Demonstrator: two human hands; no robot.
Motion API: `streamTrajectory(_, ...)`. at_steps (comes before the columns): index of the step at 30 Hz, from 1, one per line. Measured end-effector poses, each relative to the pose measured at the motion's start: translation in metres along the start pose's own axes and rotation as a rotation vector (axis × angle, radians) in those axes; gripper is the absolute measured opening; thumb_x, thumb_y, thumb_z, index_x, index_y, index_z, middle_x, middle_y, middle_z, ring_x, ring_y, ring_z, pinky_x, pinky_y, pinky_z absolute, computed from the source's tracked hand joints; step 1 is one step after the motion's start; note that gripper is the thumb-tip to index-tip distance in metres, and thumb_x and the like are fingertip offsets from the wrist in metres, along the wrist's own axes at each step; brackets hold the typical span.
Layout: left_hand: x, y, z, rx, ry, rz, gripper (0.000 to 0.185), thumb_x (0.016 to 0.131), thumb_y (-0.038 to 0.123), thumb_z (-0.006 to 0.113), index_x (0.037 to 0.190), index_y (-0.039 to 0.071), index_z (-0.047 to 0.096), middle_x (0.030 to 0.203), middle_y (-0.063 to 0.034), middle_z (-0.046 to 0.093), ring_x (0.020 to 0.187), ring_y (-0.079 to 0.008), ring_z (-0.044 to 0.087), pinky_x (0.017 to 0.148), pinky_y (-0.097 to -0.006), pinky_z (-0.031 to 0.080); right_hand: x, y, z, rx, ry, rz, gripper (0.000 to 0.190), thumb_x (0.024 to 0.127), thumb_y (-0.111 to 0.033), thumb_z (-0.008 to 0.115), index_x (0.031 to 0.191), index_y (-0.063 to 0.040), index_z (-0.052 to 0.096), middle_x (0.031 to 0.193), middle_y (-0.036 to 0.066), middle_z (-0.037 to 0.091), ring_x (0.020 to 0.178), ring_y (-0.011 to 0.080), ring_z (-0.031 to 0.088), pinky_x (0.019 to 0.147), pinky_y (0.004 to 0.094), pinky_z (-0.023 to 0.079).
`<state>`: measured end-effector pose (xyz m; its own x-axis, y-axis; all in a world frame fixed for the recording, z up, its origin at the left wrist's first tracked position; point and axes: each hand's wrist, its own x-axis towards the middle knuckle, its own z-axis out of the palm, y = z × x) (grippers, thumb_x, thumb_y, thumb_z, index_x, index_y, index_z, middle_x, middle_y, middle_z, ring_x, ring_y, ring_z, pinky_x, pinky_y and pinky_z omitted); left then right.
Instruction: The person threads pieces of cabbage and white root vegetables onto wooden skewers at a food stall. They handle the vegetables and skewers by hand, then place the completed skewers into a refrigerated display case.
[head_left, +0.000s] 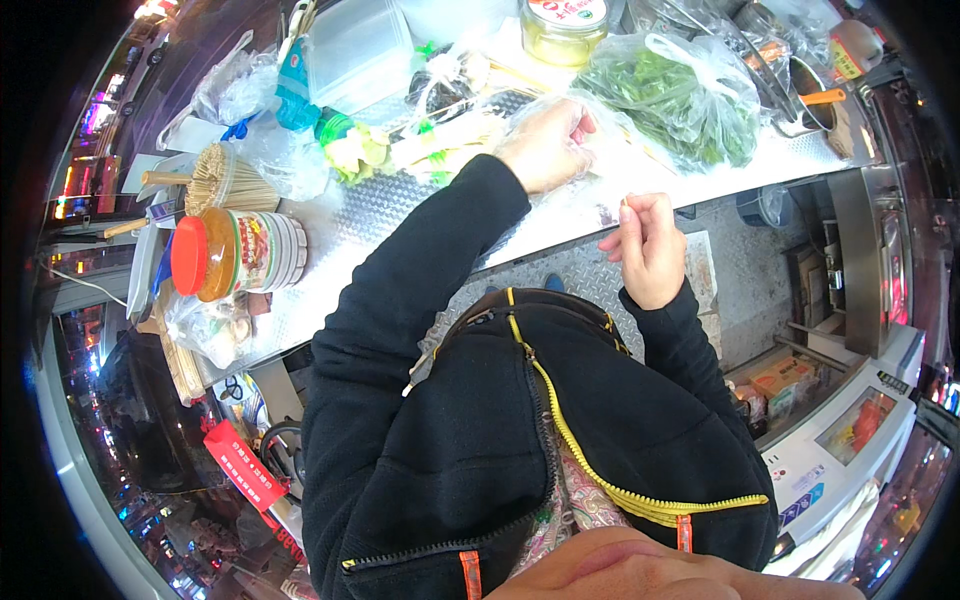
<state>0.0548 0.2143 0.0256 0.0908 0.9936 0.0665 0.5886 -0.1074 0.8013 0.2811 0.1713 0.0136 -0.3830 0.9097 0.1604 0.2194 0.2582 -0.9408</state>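
Note:
My left hand reaches over the bright metal counter, its fingers curled in amongst thin clear plastic film. What lies under those fingers is hidden. At the counter's front edge, my right hand pinches a thin pale stick between thumb and fingertips; only a short end of it shows. A knotted clear bag of green leafy vegetables lies just beyond both hands. To the left of my left hand are pale skewered pieces and a bunch of pale green leaves with a green band.
A red-lidded jar and a bundle of bamboo skewers stand at left. Behind are a clear plastic tub and a glass jar. A metal pot with an orange-handled tool stands at right. Below is a patterned metal floor.

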Motion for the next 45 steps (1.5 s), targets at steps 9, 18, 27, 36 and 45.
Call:
streamTrajectory(9,-0.092,0.009,-0.064,-1.002,0.241,-0.143,0.033,0.099,0.002,0.067,0.131,-0.001,0.061,0.12,-0.0115,0.071,0.109,-0.0205,0.072,0.096,-0.0322,0.059,-0.023,-0.024,0.019,0.377,-0.175,0.021,0.011,0.109,-0.006,0.053,0.117,0.001,0.05,0.093,0.015,0.075,0.064,0.0098,0.067,0.057,0.0237,0.056)
streamTrajectory(18,-0.139,0.01,-0.085,-1.592,0.581,-0.096,0.022,0.105,0.004,0.06,0.127,0.001,0.06,0.124,-0.0159,0.069,0.112,-0.0299,0.071,0.092,-0.0388,0.061,-0.022,-0.045,0.06,0.24,-0.374,0.015,0.007,0.106,-0.002,0.057,0.111,0.001,0.054,0.091,0.012,0.078,0.061,0.0096,0.067,0.055,0.024,0.054)
streamTrajectory(27,-0.158,0.0,-0.096,-1.42,0.639,-0.173,0.024,0.104,0.002,0.061,0.128,0.003,0.06,0.131,-0.0159,0.066,0.114,-0.0306,0.068,0.092,-0.0385,0.06,-0.019,-0.055,0.077,0.139,-0.433,-0.022,0.006,0.106,-0.002,0.058,0.108,0.001,0.054,0.089,0.01,0.078,0.058,0.008,0.066,0.053,0.0233,0.051)
streamTrajectory(36,-0.163,0.0,-0.094,-1.054,0.689,0.033,0.027,0.099,0.0,0.069,0.124,0.0,0.06,0.118,-0.0158,0.071,0.105,-0.0248,0.072,0.09,-0.0364,0.061,-0.022,-0.059,0.087,0.238,-0.418,0.032,0.006,0.106,-0.001,0.057,0.111,0.002,0.056,0.087,0.011,0.077,0.055,0.0061,0.06,0.051,0.0219,0.048)
streamTrajectory(45,-0.169,0.012,-0.097,-1.013,0.679,0.042,0.028,0.091,-0.004,0.079,0.115,0.0,0.064,0.104,-0.0072,0.073,0.097,-0.014,0.071,0.091,-0.03,0.058,-0.023,-0.055,0.088,0.177,-0.38,-0.056,0.007,0.105,0.002,0.058,0.111,0.002,0.06,0.088,0.011,0.077,0.057,0.0078,0.062,0.053,0.0233,0.051)
